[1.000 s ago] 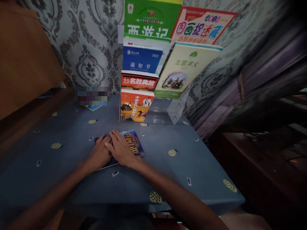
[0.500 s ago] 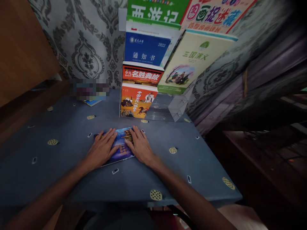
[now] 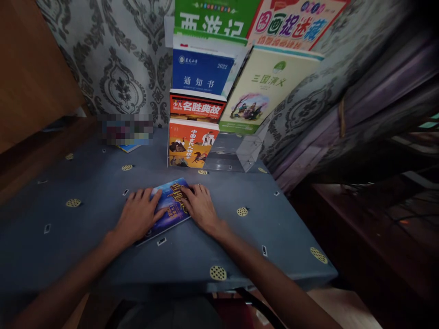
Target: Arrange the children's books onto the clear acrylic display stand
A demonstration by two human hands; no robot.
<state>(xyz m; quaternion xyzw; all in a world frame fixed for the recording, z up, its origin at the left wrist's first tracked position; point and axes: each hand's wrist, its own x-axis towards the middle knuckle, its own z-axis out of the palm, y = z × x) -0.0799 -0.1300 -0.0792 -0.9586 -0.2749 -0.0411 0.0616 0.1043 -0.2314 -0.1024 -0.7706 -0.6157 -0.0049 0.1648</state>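
Note:
A blue-purple book (image 3: 171,201) with golden lettering on its cover lies on the table, slanted with its right end farther from me. My left hand (image 3: 139,212) is closed over the book's left end, its thumb and index finger on the cover and the other fingers out past the edge. At the right end, my right hand (image 3: 201,205) grips the book, thumb on the cover and fingers bent. Both palms hide the short edges of the book, so the fingertips under them cannot be made out.
A clear tiered rack (image 3: 245,153) behind the book holds several books, among them an orange book (image 3: 192,144) and a cream book (image 3: 267,91). A blurred pile with a blue book (image 3: 129,148) sits at the back left. Patterned curtains (image 3: 120,87) hang behind the blue-grey tablecloth (image 3: 96,246).
The book has turned counterclockwise, its right end going farther from me and its left end nearer. Both hands have shifted with it, fingers more bent than before. The view has moved slightly.

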